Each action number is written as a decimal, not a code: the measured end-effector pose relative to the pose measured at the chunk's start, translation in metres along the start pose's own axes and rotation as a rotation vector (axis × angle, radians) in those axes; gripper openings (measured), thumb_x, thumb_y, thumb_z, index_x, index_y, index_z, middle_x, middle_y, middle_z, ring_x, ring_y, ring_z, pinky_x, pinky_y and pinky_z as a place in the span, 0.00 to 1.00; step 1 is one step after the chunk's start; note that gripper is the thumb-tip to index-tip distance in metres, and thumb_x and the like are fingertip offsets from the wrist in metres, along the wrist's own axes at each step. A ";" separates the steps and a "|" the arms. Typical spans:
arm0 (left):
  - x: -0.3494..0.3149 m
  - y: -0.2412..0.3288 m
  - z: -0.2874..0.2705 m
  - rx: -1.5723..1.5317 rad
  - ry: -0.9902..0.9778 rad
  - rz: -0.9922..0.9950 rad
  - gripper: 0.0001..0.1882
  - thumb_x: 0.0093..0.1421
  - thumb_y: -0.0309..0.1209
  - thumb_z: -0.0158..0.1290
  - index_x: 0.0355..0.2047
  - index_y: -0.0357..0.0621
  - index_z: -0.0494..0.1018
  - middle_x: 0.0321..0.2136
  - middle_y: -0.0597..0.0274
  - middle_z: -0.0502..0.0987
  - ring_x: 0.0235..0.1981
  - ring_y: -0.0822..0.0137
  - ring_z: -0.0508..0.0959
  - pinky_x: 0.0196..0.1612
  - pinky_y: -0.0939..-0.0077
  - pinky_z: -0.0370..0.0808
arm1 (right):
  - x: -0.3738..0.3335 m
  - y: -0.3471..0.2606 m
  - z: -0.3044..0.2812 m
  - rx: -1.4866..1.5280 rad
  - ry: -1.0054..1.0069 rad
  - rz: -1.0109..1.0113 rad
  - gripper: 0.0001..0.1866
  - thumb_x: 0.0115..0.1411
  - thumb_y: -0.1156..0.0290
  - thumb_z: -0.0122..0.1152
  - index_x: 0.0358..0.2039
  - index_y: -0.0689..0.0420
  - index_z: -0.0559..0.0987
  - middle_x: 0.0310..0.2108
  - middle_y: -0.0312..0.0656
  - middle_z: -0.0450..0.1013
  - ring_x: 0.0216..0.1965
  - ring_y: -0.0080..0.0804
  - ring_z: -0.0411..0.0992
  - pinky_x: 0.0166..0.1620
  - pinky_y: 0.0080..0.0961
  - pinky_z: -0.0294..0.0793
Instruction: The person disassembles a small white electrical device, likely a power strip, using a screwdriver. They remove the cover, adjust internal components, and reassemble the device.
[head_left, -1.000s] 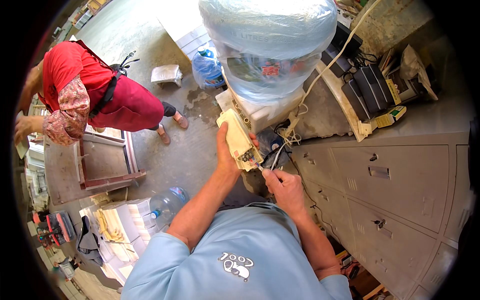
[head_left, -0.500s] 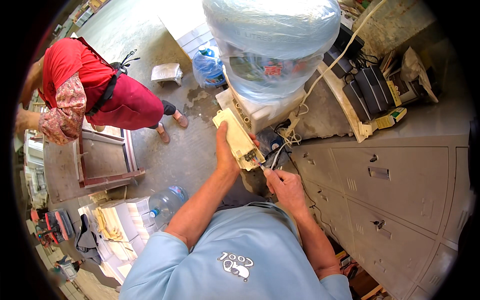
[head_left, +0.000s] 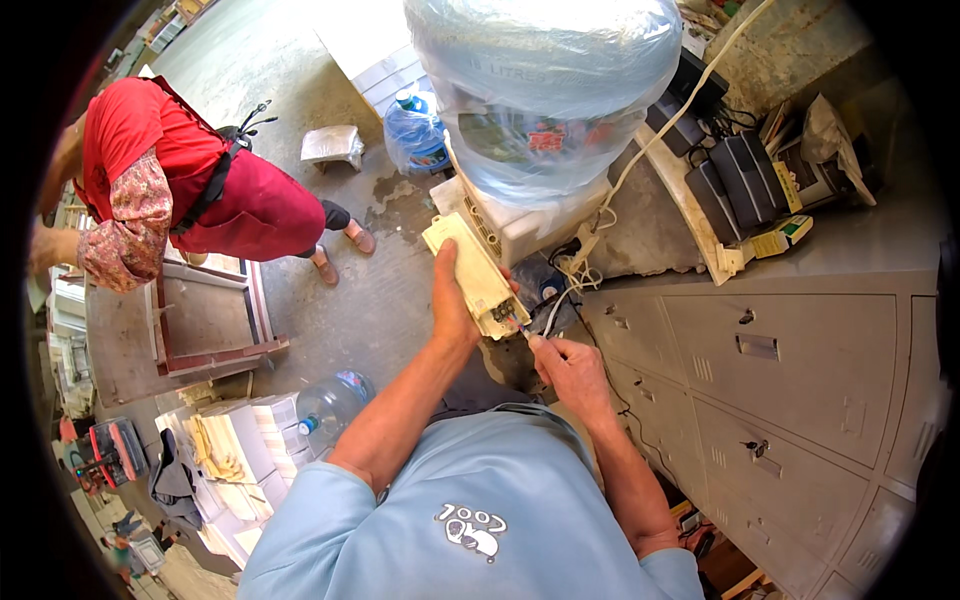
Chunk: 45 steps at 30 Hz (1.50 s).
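Observation:
My left hand [head_left: 453, 295] is closed round a yellowed cream plastic electrical box [head_left: 468, 268], thumb on top and fingertips at its far edge. The box lies tilted in front of me. At its lower end an open section shows dark terminals with several coloured wires [head_left: 506, 312]. My right hand [head_left: 572, 372] is closed in a pinch on a slim tool [head_left: 527, 333] that looks like a screwdriver. Its tip reaches the terminals; most of its handle is hidden in my fingers.
Beyond the box, a plastic-wrapped water bottle [head_left: 550, 110] stands on a white dispenser [head_left: 540, 225]. A white cord [head_left: 690, 95] runs nearby. Grey metal lockers [head_left: 780, 370] fill the right. At left, a person in red [head_left: 190, 170] bends over a wooden frame [head_left: 215, 355]; white stacks [head_left: 265, 435] stand nearer me.
The box and both hands have barely shifted. My right hand keeps the tool at the terminals. The person in red has moved very slightly.

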<state>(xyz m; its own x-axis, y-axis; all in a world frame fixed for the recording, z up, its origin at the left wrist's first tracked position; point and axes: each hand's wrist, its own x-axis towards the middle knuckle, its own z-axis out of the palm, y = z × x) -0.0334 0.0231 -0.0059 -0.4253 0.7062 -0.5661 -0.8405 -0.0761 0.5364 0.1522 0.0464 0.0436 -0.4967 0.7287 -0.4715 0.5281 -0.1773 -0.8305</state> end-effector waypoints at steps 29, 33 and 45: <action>-0.028 -0.049 0.036 1.409 -0.225 0.842 0.30 0.48 0.39 0.66 0.48 0.36 0.70 0.37 0.47 0.78 0.40 0.49 0.77 0.47 0.57 0.72 | 0.004 -0.043 -0.046 -0.168 0.414 -0.348 0.27 0.48 0.62 0.73 0.46 0.64 0.77 0.39 0.43 0.75 0.32 0.33 0.74 0.37 0.31 0.74; -0.028 -0.056 0.034 1.537 -0.339 1.169 0.34 0.41 0.36 0.67 0.48 0.34 0.70 0.37 0.51 0.76 0.40 0.52 0.77 0.52 0.58 0.69 | 0.012 -0.031 -0.055 -0.181 0.356 -0.367 0.33 0.45 0.61 0.74 0.49 0.65 0.75 0.45 0.49 0.74 0.42 0.43 0.75 0.45 0.36 0.75; -0.038 -0.050 0.071 1.172 -0.953 0.245 0.38 0.50 0.43 0.66 0.54 0.33 0.64 0.43 0.43 0.76 0.45 0.45 0.76 0.48 0.60 0.73 | 0.000 0.022 -0.135 0.442 -0.036 -0.141 0.37 0.46 0.73 0.74 0.58 0.66 0.71 0.45 0.38 0.74 0.44 0.23 0.72 0.48 0.23 0.72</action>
<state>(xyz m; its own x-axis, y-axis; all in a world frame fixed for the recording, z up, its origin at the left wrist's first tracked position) 0.0484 0.0502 0.0332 0.2420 0.9695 -0.0383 0.1405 0.0041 0.9901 0.2563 0.1316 0.0657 -0.5704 0.7440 -0.3480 0.1132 -0.3485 -0.9305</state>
